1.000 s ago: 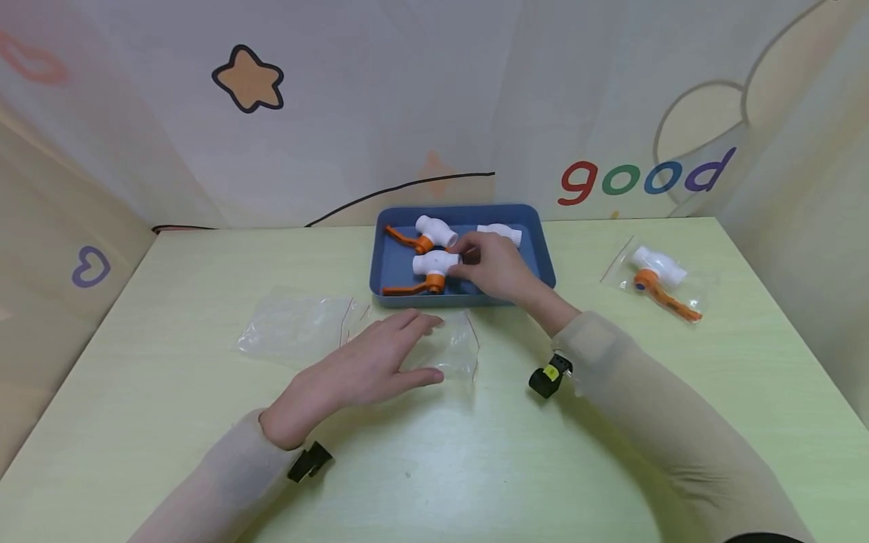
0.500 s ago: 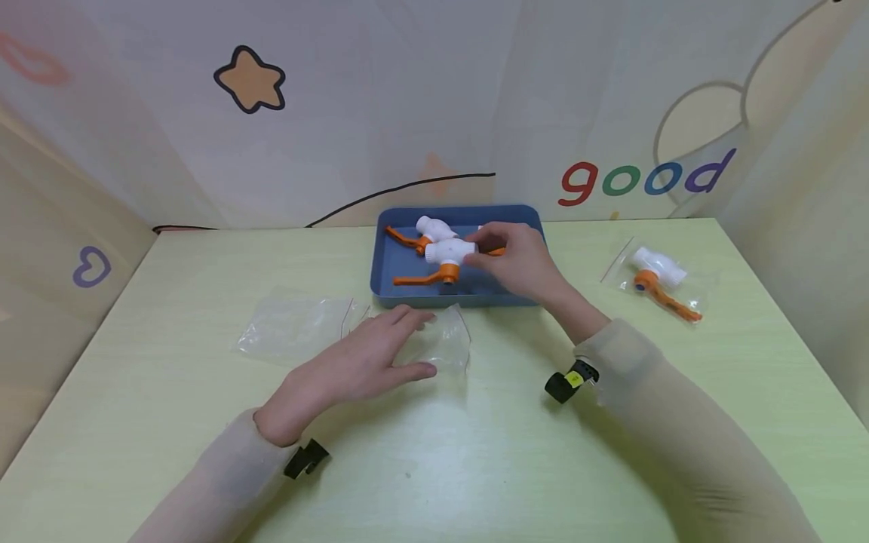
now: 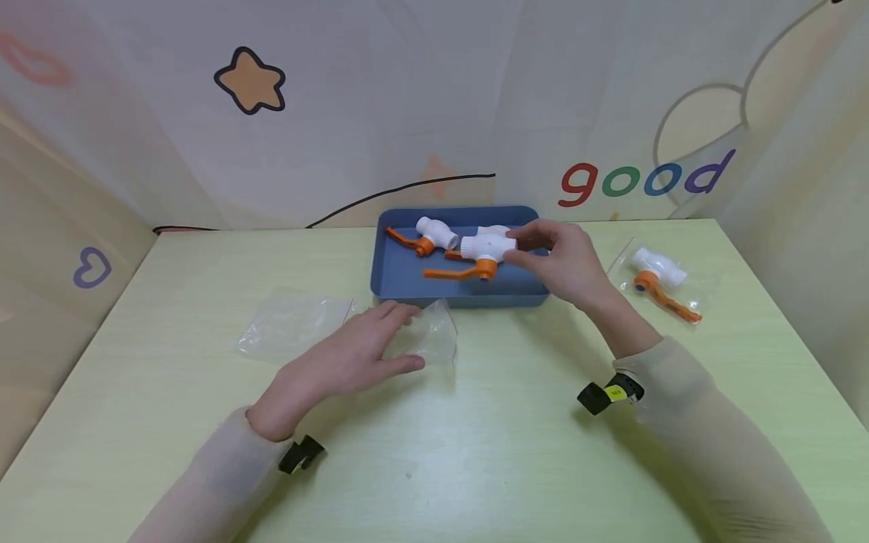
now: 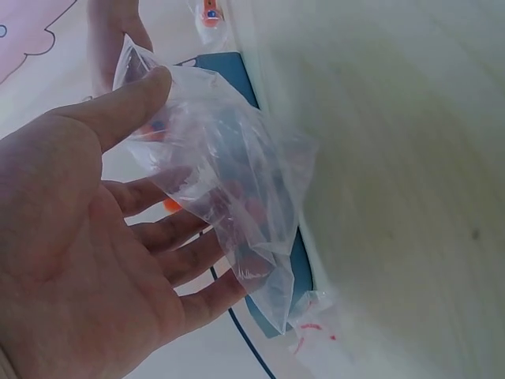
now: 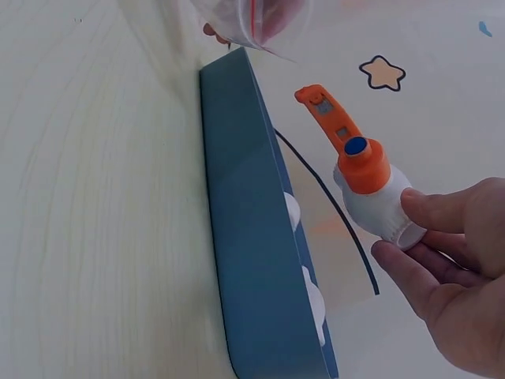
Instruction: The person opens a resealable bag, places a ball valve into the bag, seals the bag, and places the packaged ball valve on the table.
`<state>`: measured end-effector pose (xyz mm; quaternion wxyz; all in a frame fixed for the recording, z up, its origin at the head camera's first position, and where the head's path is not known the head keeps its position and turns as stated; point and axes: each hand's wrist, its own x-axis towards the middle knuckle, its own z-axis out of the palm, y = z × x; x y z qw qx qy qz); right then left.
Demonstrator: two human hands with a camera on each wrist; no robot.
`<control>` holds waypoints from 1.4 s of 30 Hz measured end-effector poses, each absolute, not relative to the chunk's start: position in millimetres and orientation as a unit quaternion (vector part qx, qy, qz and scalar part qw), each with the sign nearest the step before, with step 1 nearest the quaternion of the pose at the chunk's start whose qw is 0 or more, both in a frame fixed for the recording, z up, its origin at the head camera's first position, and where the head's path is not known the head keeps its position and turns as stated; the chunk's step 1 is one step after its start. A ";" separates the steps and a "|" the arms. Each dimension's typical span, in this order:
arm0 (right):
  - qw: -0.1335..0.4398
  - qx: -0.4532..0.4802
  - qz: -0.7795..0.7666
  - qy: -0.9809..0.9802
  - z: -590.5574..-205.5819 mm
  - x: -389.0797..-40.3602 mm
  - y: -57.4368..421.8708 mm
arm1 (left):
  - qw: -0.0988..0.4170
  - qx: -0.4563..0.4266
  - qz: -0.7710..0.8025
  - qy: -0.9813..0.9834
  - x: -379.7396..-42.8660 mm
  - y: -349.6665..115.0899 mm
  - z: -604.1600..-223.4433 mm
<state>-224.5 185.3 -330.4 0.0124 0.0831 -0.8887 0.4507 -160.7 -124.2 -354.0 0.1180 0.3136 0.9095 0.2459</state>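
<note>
Valve lifted over the tray, bag in the other hand.
Right hand (image 3: 570,264) pinches the valve (image 3: 483,247) by one end above the tray (image 3: 394,275), body crosswise, handle pointing left; left hand (image 3: 346,354) pinches a bag (image 3: 428,339) on the bench (image 3: 475,452).

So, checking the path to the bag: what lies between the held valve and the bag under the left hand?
In the head view, only the blue tray's near wall lies between the valve and the bag.

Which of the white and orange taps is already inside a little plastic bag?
The bagged tap lying alone on the table, right of the blue tray. The others are unwrapped.
</note>
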 end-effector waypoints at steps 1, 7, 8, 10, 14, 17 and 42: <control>0.011 0.080 0.450 -0.889 -329.7 -223.0 187.6 | 0.120 0.311 0.243 0.911 -161.1 -124.6 -353.7; 0.009 0.071 0.452 -0.889 -326.7 -214.3 197.3 | 0.126 0.298 0.234 0.917 -163.6 -126.2 -351.7; 0.008 0.071 0.452 -0.889 -326.6 -212.8 198.4 | 0.124 0.297 0.233 0.918 -164.2 -126.6 -351.7; 0.004 0.068 0.454 -0.888 -326.4 -209.9 200.0 | 0.121 0.297 0.230 0.919 -164.9 -127.7 -352.2; -0.003 0.065 0.456 -0.888 -325.8 -204.6 202.2 | 0.110 0.298 0.235 0.919 -165.9 -129.4 -352.5; -0.007 0.067 0.457 -0.887 -324.5 -201.1 202.9 | 0.107 0.292 0.238 0.920 -165.9 -129.4 -351.4; -0.029 0.132 0.467 -0.874 -327.7 -186.3 197.5 | 0.106 0.270 0.232 0.929 -166.9 -125.3 -350.8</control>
